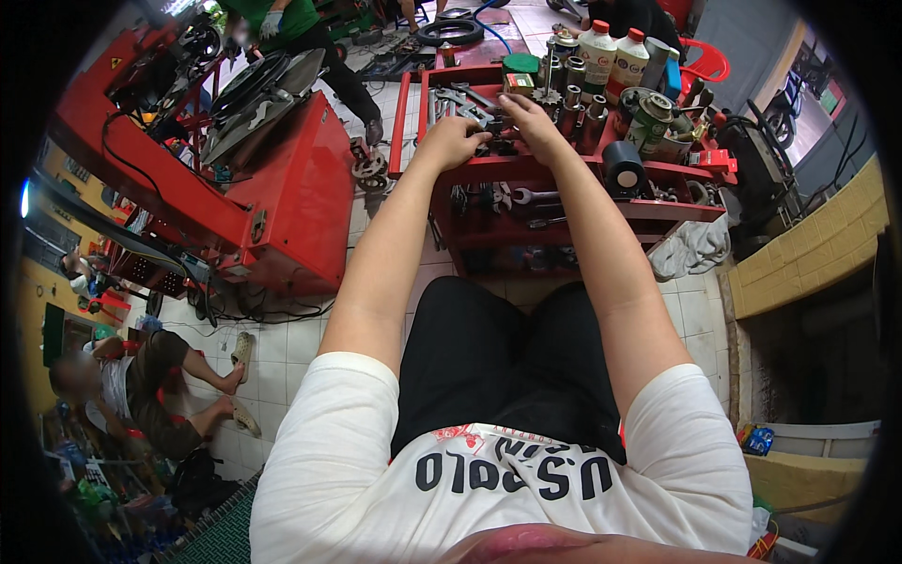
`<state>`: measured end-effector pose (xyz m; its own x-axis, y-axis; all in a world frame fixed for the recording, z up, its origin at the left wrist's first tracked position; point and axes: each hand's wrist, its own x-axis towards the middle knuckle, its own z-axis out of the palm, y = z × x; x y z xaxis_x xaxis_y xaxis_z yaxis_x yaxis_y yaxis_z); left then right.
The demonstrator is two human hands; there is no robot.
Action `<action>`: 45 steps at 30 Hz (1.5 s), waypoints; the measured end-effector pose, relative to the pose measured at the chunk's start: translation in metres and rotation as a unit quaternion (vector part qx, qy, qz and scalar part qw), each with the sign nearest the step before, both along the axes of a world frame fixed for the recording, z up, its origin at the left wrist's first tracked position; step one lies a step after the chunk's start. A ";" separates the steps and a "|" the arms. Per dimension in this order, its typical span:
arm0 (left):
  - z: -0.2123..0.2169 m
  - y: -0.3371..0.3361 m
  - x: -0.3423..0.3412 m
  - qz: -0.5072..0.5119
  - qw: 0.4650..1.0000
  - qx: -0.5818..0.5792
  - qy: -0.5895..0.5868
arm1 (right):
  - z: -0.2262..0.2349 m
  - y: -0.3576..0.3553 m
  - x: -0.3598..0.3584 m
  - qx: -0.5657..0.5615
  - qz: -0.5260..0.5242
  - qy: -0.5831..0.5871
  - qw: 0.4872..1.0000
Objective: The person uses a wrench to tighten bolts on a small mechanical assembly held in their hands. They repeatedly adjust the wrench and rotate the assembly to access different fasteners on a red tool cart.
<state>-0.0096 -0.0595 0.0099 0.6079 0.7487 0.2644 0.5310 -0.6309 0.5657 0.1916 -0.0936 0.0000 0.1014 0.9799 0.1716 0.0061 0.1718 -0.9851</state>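
Both of my hands are over the open top tray of a red tool cart (402,122). My left hand (454,143) is curled at the tray's near left part, its fingertips at a small dark piece that I cannot make out. To its right, my right hand (531,124) reaches in with its fingers stretched out and apart, low over the tools. Beside the fingers lie several metal wrenches (449,101). Upright metal sockets (569,115) stand just right of my right hand. What lies beneath both palms is hidden.
White bottles with red caps (598,58), a green can (650,122) and a black cylinder (623,167) crowd the cart's right side. More wrenches (537,196) lie on its lower shelf. A red machine (291,207) stands left. One person (150,376) sits lower left; another stands beyond the machine.
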 end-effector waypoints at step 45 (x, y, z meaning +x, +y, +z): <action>0.001 -0.002 -0.002 -0.007 1.000 0.000 -0.011 | 0.002 -0.003 0.000 -0.024 -0.023 0.123 0.992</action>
